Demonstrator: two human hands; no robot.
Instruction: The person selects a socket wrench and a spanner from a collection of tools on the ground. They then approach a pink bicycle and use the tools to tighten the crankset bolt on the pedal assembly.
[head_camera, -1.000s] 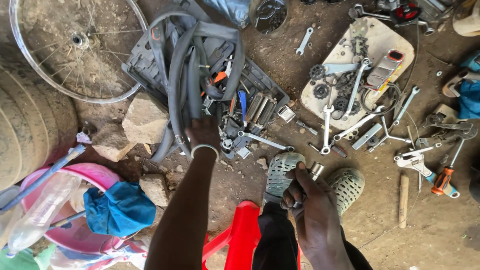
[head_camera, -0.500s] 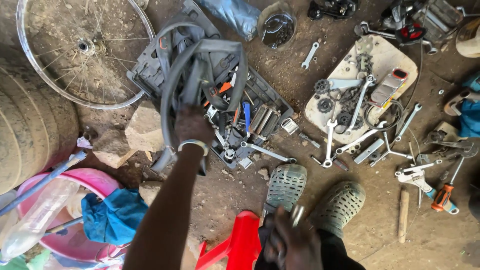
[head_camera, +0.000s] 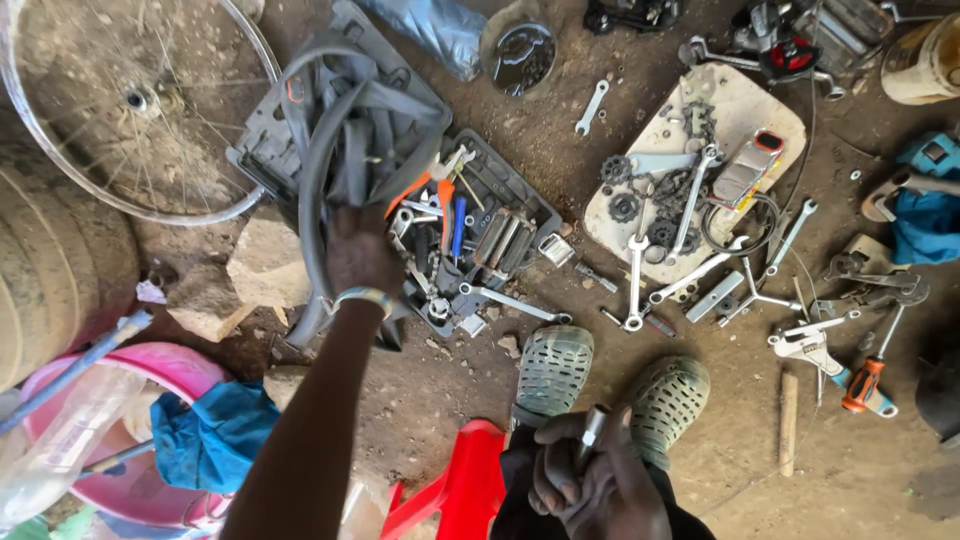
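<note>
**Inner tube gripped over a cluttered dirt floor**

A bare earth floor (head_camera: 480, 400) is strewn with spanners, sprockets and a spoked wheel (head_camera: 130, 110). A limp grey inner tube (head_camera: 330, 140), looped over an open tool case (head_camera: 500, 240), is grasped by the left hand (head_camera: 360, 260). A small metal tool (head_camera: 592, 425) is clenched in the right hand (head_camera: 590, 480).

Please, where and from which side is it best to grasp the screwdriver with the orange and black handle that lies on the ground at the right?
Probably grip the orange and black screwdriver around its thick handle, coming from above. The handle lies flat on the dirt, its lower end free; the thin shaft runs up among the silver wrenches, which crowd that end.
</note>
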